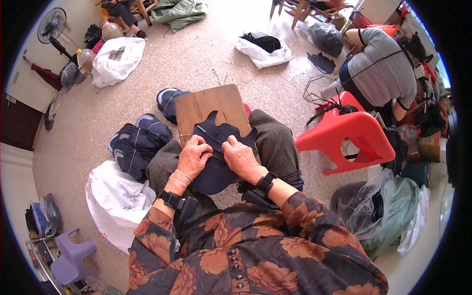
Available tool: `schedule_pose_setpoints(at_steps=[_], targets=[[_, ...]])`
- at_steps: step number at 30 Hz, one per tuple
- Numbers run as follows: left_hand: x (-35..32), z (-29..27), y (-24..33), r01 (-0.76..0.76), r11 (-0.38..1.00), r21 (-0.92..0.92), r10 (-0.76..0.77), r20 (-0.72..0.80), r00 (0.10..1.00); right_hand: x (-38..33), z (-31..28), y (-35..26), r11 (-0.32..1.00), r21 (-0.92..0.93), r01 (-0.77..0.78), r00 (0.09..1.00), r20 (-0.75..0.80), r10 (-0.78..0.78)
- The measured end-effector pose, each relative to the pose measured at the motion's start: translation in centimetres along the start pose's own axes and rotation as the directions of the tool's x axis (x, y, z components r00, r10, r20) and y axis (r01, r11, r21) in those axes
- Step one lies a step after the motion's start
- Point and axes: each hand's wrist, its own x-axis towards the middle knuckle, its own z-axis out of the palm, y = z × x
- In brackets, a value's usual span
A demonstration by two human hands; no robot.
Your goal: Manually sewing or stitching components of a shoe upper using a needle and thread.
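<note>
A dark navy fabric piece [214, 173] with pointed, curved edges lies over a wooden board [221, 101] on my lap. My left hand [194, 158] pinches the fabric near its left side, fingertips pressed together. Close beside it on the right, my right hand [241, 158] is closed over the same piece, its fingers curled; whatever sits between those fingertips is too small to make out. Near the upper left of the fabric, just above my left hand, a thin pale strip shows. Both wrists carry black straps.
Tied bundles of dark shoe-shaped pieces [135, 147] and a white sack [115, 201] lie to my left. A red plastic stool [339, 135] stands at right, with a bent-over person [381, 66] behind it. Ahead is a white bag [265, 58] of black material.
</note>
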Motion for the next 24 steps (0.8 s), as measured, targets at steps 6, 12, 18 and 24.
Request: schedule_pose_setpoints(at_steps=[6, 12, 18, 24], targets=[[0.6, 0.0, 0.2, -0.091, 0.990, 0.112, 0.082, 0.082, 0.993, 0.1, -0.3, 0.1, 1.000, -0.011, -0.003, 0.997, 0.079, 0.004], [0.6, -0.2, -0.6, -0.038, 0.995, 0.089, 0.034, 0.049, 0.998, -0.6, -1.6, 0.6, 0.993, 0.112, 0.022, 0.995, 0.093, -0.032], [0.4, 0.4, -1.0, 0.017, 0.998, 0.064, -0.017, -0.008, 1.000, -1.0, -1.9, 0.9, 0.986, 0.168, 0.016, 0.995, 0.090, -0.032], [0.1, 0.7, -0.7, 0.192, 0.975, -0.115, -0.198, -0.047, 0.979, -1.9, -1.4, 1.2, 0.994, 0.096, 0.044, 0.999, 0.022, -0.047]])
